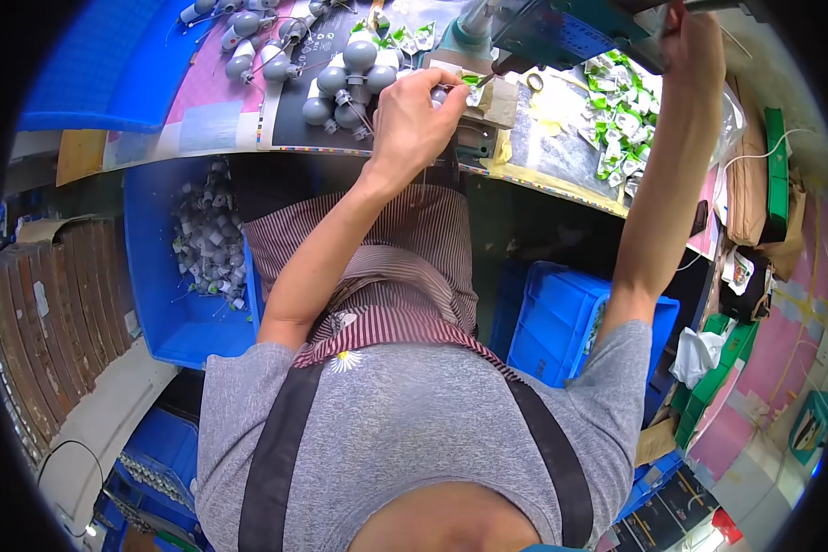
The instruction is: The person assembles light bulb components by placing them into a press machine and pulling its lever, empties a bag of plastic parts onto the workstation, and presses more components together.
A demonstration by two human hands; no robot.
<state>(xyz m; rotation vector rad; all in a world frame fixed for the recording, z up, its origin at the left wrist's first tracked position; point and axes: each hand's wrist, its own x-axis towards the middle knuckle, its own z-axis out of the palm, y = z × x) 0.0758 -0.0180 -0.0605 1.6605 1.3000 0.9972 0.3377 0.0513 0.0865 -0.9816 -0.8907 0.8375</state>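
My left hand (412, 120) is at the worktable's front edge, thumb and fingertips pinched together beside the tip of a green bench press (557, 32). A bit of grey shows under its fingers, but what it holds is mostly hidden. A small green-and-white piece (474, 81) is just past the fingertips. My right hand (692, 41) is raised at the upper right, fingers closed round the press handle (704, 5), partly cut off by the frame. Left of my left hand lies a cluster of grey-domed bulbs (359, 57) with white bases and thin wires.
More grey bulbs (241, 66) lie at the table's left. Many green-and-white pieces (621, 115) are heaped at the right, near a small ring (534, 82). Below, a blue bin (179, 340) holds white parts (207, 244). Another blue crate (557, 317) stands under the table.
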